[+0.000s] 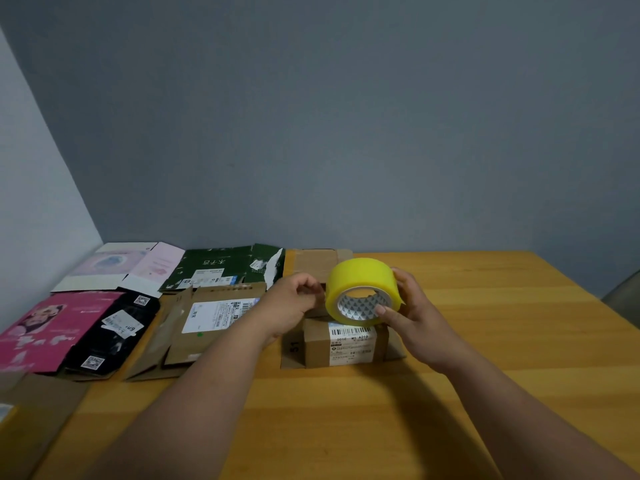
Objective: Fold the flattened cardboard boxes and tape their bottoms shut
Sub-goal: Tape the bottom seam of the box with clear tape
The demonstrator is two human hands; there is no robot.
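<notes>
1. A small brown cardboard box (pixel 341 344) stands folded on the wooden table (pixel 485 341), near the middle, its flaps spread on the tabletop around it; a white barcode label faces the camera and "51" is printed on its left flap
2. A yellow roll of tape (pixel 360 289) is held just above the box's top, its open core turned towards the camera
3. The right hand (pixel 412 313) grips the roll from the right side, thumb across the inner core, fingers curled behind the outer rim
4. The left hand (pixel 294 303) is at the roll's left edge, fingertips curled together as if pinching; whether they hold the tape's loose end cannot be told, since the fingertips hide it
5. Behind the roll, another brown box (pixel 318 261) lies against the wall, partly hidden
6. Left of the folded box lies a flattened brown carton (pixel 207 320) with a white shipping label
7. Further left, a flattened black carton (pixel 117 334) bearing QR codes overlaps a flattened pink carton (pixel 48 330)
8. Along the wall behind these lie a flattened green carton (pixel 221 268) and a flattened pale pink and white carton (pixel 128 268)
9. All the flattened cartons sit well apart from the hands, at the table's left side
</notes>
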